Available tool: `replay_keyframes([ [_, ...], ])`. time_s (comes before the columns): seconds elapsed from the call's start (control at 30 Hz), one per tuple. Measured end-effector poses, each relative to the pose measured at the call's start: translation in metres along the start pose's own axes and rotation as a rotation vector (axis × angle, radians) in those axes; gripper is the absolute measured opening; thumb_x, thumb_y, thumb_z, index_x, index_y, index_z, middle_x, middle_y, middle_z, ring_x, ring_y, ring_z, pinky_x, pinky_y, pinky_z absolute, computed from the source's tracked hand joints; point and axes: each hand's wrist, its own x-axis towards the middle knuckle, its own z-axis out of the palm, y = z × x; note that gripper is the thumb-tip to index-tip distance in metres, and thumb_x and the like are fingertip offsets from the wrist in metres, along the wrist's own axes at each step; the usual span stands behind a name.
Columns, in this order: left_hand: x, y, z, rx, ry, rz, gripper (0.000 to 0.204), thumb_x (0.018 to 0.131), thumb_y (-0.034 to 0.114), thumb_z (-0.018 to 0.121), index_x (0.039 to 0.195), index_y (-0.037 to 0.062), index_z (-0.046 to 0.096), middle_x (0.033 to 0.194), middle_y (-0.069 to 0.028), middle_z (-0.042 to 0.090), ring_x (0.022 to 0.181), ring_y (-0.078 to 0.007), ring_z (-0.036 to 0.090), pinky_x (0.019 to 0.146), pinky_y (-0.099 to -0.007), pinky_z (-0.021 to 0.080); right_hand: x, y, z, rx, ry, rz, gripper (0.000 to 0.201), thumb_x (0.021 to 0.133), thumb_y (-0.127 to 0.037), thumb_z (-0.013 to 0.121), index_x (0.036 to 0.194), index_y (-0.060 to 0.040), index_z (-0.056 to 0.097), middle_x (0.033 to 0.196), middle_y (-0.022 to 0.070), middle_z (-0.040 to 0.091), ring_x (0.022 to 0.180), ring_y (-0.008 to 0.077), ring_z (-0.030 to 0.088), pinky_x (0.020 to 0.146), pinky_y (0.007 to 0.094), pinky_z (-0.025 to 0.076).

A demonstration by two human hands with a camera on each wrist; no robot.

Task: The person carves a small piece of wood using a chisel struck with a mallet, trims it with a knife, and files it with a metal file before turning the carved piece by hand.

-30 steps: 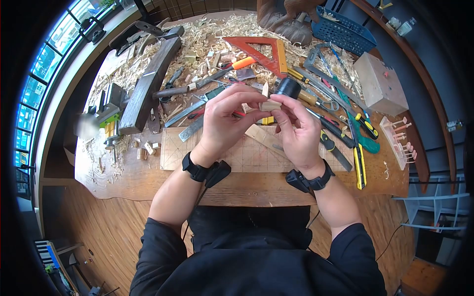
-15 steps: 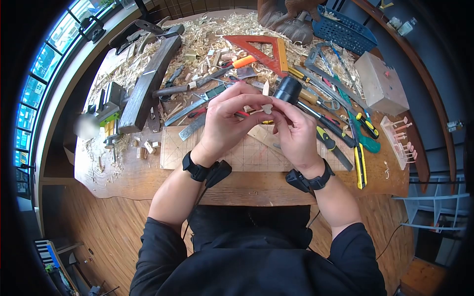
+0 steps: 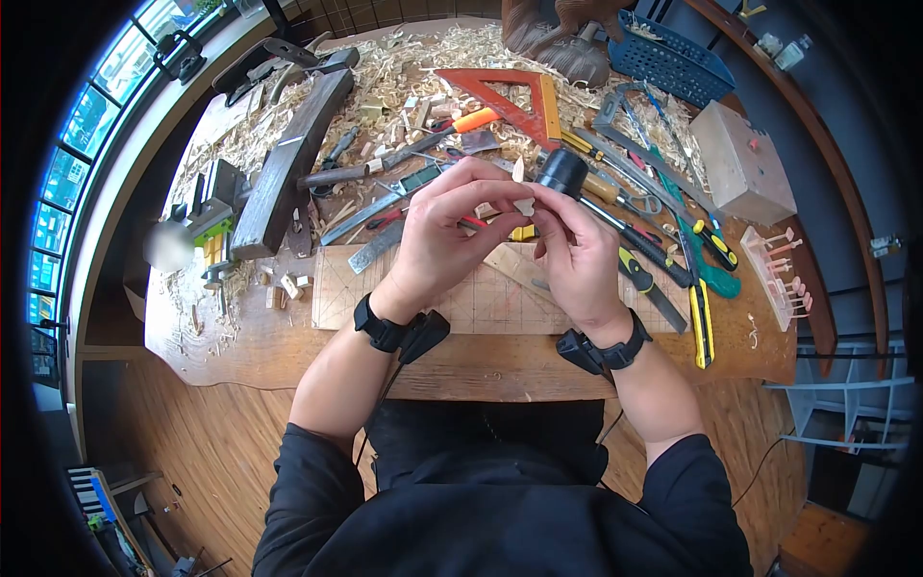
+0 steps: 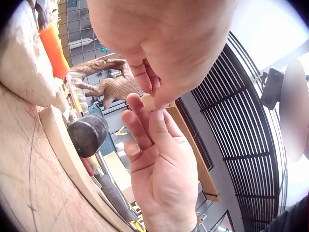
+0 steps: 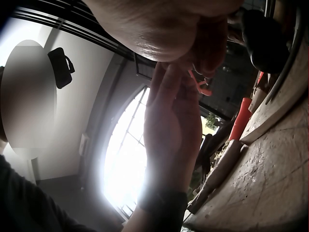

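Note:
A small pale wooden piece (image 3: 525, 206) is held up over the bench between both hands, in the middle of the head view. My left hand (image 3: 447, 221) pinches it from the left between thumb and fingers. From the other side my right hand (image 3: 582, 260) pinches it with thumb and index fingertips. In the left wrist view the wooden piece (image 4: 148, 102) peeks out between the fingertips of both hands; the right hand's other fingers are loosely bent. A pointed pale wood tip (image 3: 518, 170) shows just above the fingers. In the right wrist view the hands hide the piece.
Below the hands lies a marked wooden board (image 3: 423, 303). A black mallet (image 3: 561, 173), a red triangle square (image 3: 510, 101), a dark wooden plane (image 3: 293, 163) and a yellow cutter (image 3: 702, 327) surround it. Shavings cover the back; a rack of small pink pieces (image 3: 774, 279) stands right.
The wooden piece has turned between the fingertips, from showing its long side to showing a small end. My right hand has shifted slightly left; the left hand barely moves.

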Motion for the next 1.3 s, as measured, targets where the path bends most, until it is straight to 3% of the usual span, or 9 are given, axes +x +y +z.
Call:
replay_keyframes([
  [0.07, 0.000, 0.000, 0.000, -0.004, -0.003, -0.001, 0.032, 0.086, -0.010, 0.082, 0.116, 0.0003, 0.079, 0.114, -0.0075, 0.070, 0.098, -0.0132, 0.069, 0.079, -0.0236, 0.061, 0.000, -0.003, -0.002, -0.007, -0.027, 0.069, 0.026, 0.102, 0.000, 0.068, 0.127, -0.0031, 0.075, 0.104, 0.0165, 0.079, 0.084, 0.0251, 0.076, 0.074, 0.0338, 0.058],
  [0.13, 0.002, 0.000, 0.003, -0.001, 0.056, 0.021, 0.031, 0.083, -0.006, 0.082, 0.111, 0.0058, 0.079, 0.103, -0.0055, 0.072, 0.089, -0.0157, 0.073, 0.072, -0.0288, 0.060, 0.000, -0.002, -0.001, 0.003, -0.014, 0.036, 0.026, 0.102, 0.000, 0.067, 0.127, -0.0032, 0.075, 0.104, 0.0163, 0.079, 0.084, 0.0250, 0.076, 0.074, 0.0338, 0.058],
  [0.37, 0.005, 0.002, 0.005, -0.036, 0.089, 0.098, 0.024, 0.082, -0.005, 0.083, 0.102, 0.0031, 0.072, 0.105, -0.0060, 0.073, 0.085, -0.0152, 0.068, 0.073, -0.0297, 0.057, 0.001, -0.002, 0.001, 0.052, 0.034, 0.021, 0.026, 0.102, 0.002, 0.067, 0.127, -0.0032, 0.075, 0.106, 0.0147, 0.080, 0.087, 0.0232, 0.078, 0.076, 0.0335, 0.060],
  [0.43, 0.001, -0.001, 0.005, -0.046, 0.071, 0.025, 0.027, 0.080, -0.003, 0.087, 0.101, 0.0030, 0.071, 0.102, -0.0057, 0.074, 0.082, -0.0153, 0.066, 0.073, -0.0299, 0.056, 0.000, -0.001, 0.003, 0.087, 0.045, 0.027, 0.026, 0.102, 0.002, 0.068, 0.126, -0.0030, 0.074, 0.108, 0.0143, 0.081, 0.090, 0.0230, 0.079, 0.077, 0.0332, 0.061],
  [0.63, -0.001, -0.010, 0.007, -0.031, 0.110, 0.039, 0.035, 0.074, 0.007, 0.096, 0.098, 0.0035, 0.071, 0.097, -0.0044, 0.073, 0.079, -0.0151, 0.065, 0.072, -0.0296, 0.055, -0.001, -0.005, -0.001, 0.094, 0.003, 0.020, 0.028, 0.098, 0.005, 0.071, 0.124, -0.0023, 0.075, 0.114, 0.0139, 0.080, 0.097, 0.0228, 0.080, 0.080, 0.0317, 0.063],
  [0.87, -0.001, -0.008, 0.007, -0.004, 0.097, 0.047, 0.037, 0.072, 0.011, 0.098, 0.098, 0.0043, 0.071, 0.095, -0.0034, 0.071, 0.079, -0.0143, 0.065, 0.072, -0.0293, 0.055, 0.000, -0.005, -0.003, 0.032, -0.016, -0.003, 0.028, 0.095, 0.007, 0.072, 0.121, -0.0023, 0.077, 0.113, 0.0145, 0.080, 0.096, 0.0224, 0.079, 0.079, 0.0313, 0.063],
  [0.93, -0.002, -0.005, 0.008, -0.058, 0.115, -0.030, 0.038, 0.073, 0.011, 0.098, 0.100, 0.0047, 0.072, 0.095, -0.0032, 0.071, 0.079, -0.0141, 0.065, 0.072, -0.0291, 0.055, 0.000, -0.004, -0.002, 0.025, -0.009, -0.013, 0.028, 0.095, 0.007, 0.072, 0.121, -0.0022, 0.077, 0.112, 0.0145, 0.080, 0.095, 0.0225, 0.080, 0.079, 0.0315, 0.063],
  [1.3, 0.000, -0.006, 0.007, -0.043, 0.100, 0.010, 0.039, 0.073, 0.010, 0.098, 0.102, 0.0047, 0.072, 0.096, -0.0039, 0.071, 0.080, -0.0145, 0.065, 0.072, -0.0293, 0.055, 0.000, -0.004, -0.001, 0.031, 0.026, -0.013, 0.025, 0.094, 0.006, 0.074, 0.117, -0.0029, 0.079, 0.109, 0.0144, 0.081, 0.093, 0.0223, 0.080, 0.079, 0.0315, 0.062],
])
